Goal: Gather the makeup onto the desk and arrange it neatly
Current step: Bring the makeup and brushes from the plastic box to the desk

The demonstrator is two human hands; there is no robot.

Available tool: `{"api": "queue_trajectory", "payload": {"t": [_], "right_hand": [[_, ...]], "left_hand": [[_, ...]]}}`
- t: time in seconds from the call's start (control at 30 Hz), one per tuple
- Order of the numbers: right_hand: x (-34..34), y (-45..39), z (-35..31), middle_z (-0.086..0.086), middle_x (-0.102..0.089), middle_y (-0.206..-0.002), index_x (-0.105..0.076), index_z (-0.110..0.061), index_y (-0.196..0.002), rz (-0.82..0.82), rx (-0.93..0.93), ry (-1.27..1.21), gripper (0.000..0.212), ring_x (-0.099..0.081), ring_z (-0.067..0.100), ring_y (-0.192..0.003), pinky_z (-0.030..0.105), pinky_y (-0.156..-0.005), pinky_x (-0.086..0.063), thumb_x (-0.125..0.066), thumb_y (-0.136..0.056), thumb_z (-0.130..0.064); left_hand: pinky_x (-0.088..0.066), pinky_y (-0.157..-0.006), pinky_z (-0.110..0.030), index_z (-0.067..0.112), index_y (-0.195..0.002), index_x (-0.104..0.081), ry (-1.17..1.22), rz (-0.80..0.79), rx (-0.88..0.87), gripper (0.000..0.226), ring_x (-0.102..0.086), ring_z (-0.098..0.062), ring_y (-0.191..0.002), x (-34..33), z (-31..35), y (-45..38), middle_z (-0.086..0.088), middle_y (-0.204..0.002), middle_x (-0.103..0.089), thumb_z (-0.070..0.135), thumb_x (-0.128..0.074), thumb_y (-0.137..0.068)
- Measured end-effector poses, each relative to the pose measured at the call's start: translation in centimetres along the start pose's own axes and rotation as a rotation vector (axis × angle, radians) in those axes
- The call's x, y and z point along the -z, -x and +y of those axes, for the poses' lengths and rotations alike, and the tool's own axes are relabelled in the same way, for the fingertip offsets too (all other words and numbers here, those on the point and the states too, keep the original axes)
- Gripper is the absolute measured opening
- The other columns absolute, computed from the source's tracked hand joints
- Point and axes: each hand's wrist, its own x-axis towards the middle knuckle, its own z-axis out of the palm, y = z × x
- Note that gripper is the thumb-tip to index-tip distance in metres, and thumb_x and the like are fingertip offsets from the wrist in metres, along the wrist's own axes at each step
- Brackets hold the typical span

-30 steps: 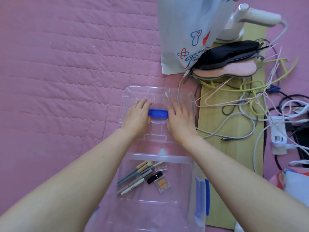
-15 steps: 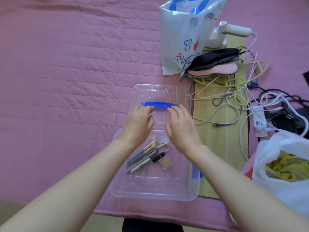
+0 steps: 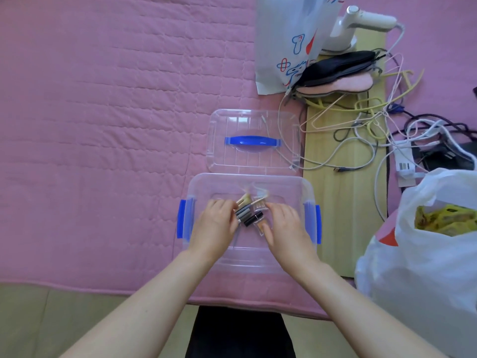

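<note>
A clear plastic box (image 3: pixel 307 188) with blue latches sits on the pink quilt (image 3: pixel 103 125) near its front edge. Inside lie makeup pencils and brushes (image 3: pixel 244 211), a black tube (image 3: pixel 254 218) and a small clear compact (image 3: pixel 260 224). Both hands are down in the box. My left hand (image 3: pixel 215 226) curls its fingers round the bundle of pencils and brushes. My right hand (image 3: pixel 285 228) has fingers and thumb curled about the compact; blur hides the exact hold. The clear lid (image 3: pixel 253 120) with its blue handle (image 3: pixel 251 141) lies flat just behind the box.
To the right a wooden board (image 3: pixel 343 202) carries tangled cables (image 3: pixel 361 140), hangers, sleep masks (image 3: pixel 340 71) and a white steamer (image 3: pixel 361 24). A printed white bag (image 3: pixel 286 42) stands behind the lid. A full white plastic bag (image 3: pixel 426 267) sits at the near right.
Both hands let go of the lid, which now lies behind the box, and drew back into the box onto the makeup. The view has pulled back.
</note>
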Motion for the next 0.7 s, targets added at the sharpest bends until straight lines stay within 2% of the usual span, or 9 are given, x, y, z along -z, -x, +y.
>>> {"api": "queue_trajectory", "payload": {"t": [0.13,0.3,0.4,0.7], "right_hand": [[-2.4,-1.3,1.0,0.013,-0.053,-0.120,-0.047,-0.008,-0.125,-0.176,-0.229,-0.102,0.035,-0.048,0.033,-0.113,0.040,-0.093,-0.041,-0.054,-0.094,-0.024],[-4.5,-3.7,2.2,0.018,-0.058,-0.121,-0.048,-0.002,-0.123,-0.259,-0.406,-0.169,0.040,-0.052,0.035,-0.115,0.037,-0.089,-0.041,-0.059,-0.091,-0.024],[-5.6,-4.6,2.8,0.020,-0.058,-0.119,-0.048,-0.002,-0.120,-0.288,-0.461,-0.168,0.040,-0.054,0.035,-0.112,0.036,-0.084,-0.041,-0.062,-0.090,-0.025],[-7.4,-5.4,3.1,0.017,-0.051,-0.124,-0.047,-0.004,-0.120,-0.246,-0.523,-0.079,0.047,-0.050,0.036,-0.115,0.041,-0.090,-0.042,-0.063,-0.088,-0.035]], "left_hand": [[-0.044,-0.075,-0.043,0.011,-0.101,-0.060,-0.079,-0.185,0.141,0.015,-0.052,-0.030,-0.099,-2.3,-1.4,-0.2,-0.007,-0.100,-0.062,0.017,-0.052,-0.089],[-0.045,-0.068,-0.037,0.015,-0.103,-0.060,-0.168,-0.351,0.324,0.019,-0.060,-0.036,-0.095,-4.4,-2.2,-1.0,-0.013,-0.103,-0.064,0.024,-0.050,-0.091],[-0.046,-0.070,-0.036,0.015,-0.102,-0.059,-0.203,-0.362,0.347,0.019,-0.061,-0.036,-0.096,-5.6,-2.4,-1.5,-0.013,-0.104,-0.064,0.029,-0.051,-0.092],[-0.036,-0.061,-0.033,0.013,-0.098,-0.058,-0.328,-0.304,0.277,0.013,-0.062,-0.035,-0.092,-7.4,-3.0,-2.5,-0.011,-0.099,-0.066,0.023,-0.052,-0.092]]}}
